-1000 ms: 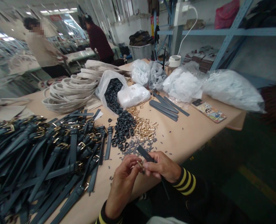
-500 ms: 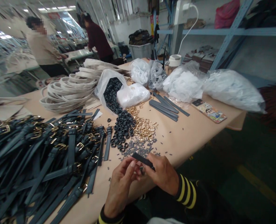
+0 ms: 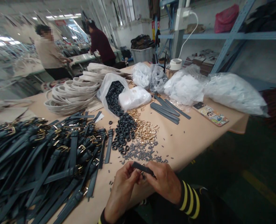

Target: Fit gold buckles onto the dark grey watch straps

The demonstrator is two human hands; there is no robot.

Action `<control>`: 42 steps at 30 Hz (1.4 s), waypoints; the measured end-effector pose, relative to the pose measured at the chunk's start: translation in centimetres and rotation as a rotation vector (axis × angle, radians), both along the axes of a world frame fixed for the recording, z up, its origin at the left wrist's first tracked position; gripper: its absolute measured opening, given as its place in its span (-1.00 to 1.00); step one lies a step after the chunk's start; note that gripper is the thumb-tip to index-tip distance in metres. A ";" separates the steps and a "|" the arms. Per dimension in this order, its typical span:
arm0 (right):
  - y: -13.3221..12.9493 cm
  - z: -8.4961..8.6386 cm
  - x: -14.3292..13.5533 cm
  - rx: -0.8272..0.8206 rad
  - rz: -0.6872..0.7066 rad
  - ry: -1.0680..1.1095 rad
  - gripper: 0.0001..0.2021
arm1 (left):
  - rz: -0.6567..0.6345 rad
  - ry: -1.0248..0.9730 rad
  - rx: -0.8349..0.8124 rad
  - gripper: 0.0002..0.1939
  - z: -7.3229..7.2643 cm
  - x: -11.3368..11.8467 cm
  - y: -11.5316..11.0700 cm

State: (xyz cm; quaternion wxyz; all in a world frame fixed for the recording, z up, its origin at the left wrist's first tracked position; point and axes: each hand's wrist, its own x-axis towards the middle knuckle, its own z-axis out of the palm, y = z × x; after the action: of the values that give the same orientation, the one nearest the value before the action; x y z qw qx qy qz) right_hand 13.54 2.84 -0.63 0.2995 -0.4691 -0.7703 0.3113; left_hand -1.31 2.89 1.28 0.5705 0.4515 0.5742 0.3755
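Left hand (image 3: 121,188), right hand (image 3: 166,182): fingers pinched on dark strap (image 3: 142,168). Cartoon-print phone case (image 3: 211,114); red-yellow sign (image 3: 153,30) unreadable.

Dim, cool light falls mostly from bright ceiling tubes (image 3: 63,16) at upper left, glaring there. The surface (image 3: 175,137) is evenly lit, with soft shadows; lower right sinks into murk. Wide-angle stretching and smeary blur affect the edges, and fine hand detail is soft.

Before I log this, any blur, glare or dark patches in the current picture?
Head view: ceiling lights blow out upper left; head view: the far workshop looks smeared and tilted, the floor sinks into darkness, and detail between the fingers is soft.
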 end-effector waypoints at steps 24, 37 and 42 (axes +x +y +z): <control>0.9 -0.5 2.3 -0.735 0.388 0.801 -0.78 | 0.243 -0.483 -0.138 -0.84 3.3 -0.1 -1.2; 2.1 -0.2 2.3 -0.665 0.146 0.643 -0.80 | 0.221 0.015 0.097 -0.87 4.5 0.9 -1.7; 1.6 -0.4 1.7 -0.676 0.235 0.715 -0.80 | 0.173 0.355 0.355 -0.96 5.0 1.3 -1.9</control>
State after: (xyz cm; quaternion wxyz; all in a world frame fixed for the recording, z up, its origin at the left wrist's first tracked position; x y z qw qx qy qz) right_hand 15.27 4.42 -1.07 0.3389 -0.3140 -0.5234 0.7159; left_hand 0.01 0.98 6.28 0.3387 0.5526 0.6267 0.4326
